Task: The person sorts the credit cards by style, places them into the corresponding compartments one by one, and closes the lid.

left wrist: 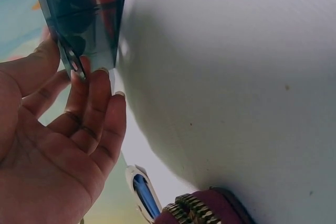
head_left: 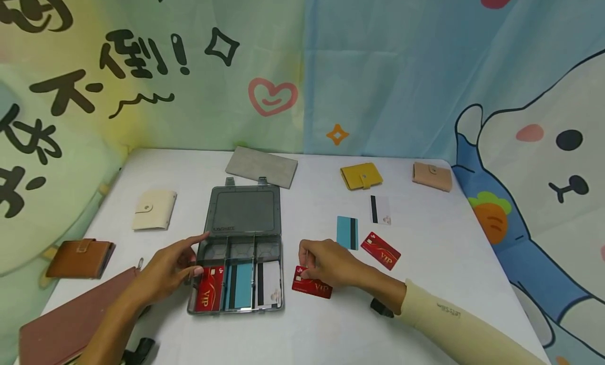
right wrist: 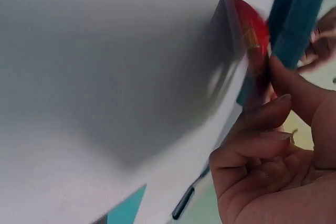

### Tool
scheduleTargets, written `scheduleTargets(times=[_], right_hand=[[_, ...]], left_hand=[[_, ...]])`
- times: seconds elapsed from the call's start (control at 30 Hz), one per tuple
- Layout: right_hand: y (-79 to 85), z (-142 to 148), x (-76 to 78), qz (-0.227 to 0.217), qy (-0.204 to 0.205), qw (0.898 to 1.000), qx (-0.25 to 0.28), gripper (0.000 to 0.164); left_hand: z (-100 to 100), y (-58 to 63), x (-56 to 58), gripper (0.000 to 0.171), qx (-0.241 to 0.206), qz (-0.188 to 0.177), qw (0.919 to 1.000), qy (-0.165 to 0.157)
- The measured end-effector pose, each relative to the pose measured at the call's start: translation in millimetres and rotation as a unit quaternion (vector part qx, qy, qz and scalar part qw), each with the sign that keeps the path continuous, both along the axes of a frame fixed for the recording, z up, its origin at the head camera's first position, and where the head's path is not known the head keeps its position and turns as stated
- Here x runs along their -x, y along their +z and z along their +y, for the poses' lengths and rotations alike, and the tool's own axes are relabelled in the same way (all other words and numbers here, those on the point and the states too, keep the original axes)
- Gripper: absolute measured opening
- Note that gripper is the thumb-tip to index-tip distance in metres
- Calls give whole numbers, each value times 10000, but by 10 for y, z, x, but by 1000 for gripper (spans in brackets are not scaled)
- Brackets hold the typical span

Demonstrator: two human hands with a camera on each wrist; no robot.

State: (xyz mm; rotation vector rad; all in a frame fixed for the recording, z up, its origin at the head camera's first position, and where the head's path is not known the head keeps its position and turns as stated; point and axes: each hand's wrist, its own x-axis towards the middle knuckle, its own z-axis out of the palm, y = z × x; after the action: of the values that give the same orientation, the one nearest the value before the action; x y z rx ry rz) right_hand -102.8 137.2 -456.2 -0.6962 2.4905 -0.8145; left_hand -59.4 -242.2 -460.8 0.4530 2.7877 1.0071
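A smoky clear plastic divided box (head_left: 211, 248) lies with its lid (head_left: 243, 210) folded back. In its front compartments are a red VIP card (head_left: 209, 289), a blue card (head_left: 243, 286) and a white card (head_left: 270, 283). My left hand (head_left: 172, 268) holds the box's left side, thumb at the rim and index finger by the hinge corner; the left wrist view shows the other fingertips against its side (left wrist: 86, 24). Right of the box, my right hand (head_left: 331, 262) pinches another red VIP card (head_left: 314, 288) between thumb and fingers. The right wrist view shows this card (right wrist: 249, 30) tilted above its shadow.
Right of my hand lie a blue card (head_left: 347, 232), a white card (head_left: 381, 210) and a red card (head_left: 381, 250). Behind are a grey wallet (head_left: 260, 165), a yellow one (head_left: 361, 176) and a tan one (head_left: 432, 177). Cream (head_left: 154, 210), brown (head_left: 80, 259) and maroon wallets (head_left: 80, 323) lie left.
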Motion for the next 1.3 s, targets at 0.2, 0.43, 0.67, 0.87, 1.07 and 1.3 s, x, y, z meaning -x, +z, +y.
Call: scheduleTargets(times=[0.2,0.43,0.67,0.87,1.07,1.3], right_hand=[[131,16,127,47,-364,9964,762,25],[231,-129,181,-397,-747,9836,1591,20],[178,-499,109,-1090,-466,9680,2213,17],[118,-901,65,-1257,-75,9606,2478,17],[31,-1177,45,-1241,393,9664,2216,23],[-10,-1128,76,-1263,550,9670,2145,30]], left_hand=[[3,1,-3,75,-30,-38,10000,25],[6,3,-4,76,-22,-78,9999,72],[5,5,-4,74,-50,-91,9999,83],[2,-11,5,73,-61,-189,9998,90],[11,-31,9,72,-150,-142,9998,21],[7,5,5,71,-134,-47,9999,19]])
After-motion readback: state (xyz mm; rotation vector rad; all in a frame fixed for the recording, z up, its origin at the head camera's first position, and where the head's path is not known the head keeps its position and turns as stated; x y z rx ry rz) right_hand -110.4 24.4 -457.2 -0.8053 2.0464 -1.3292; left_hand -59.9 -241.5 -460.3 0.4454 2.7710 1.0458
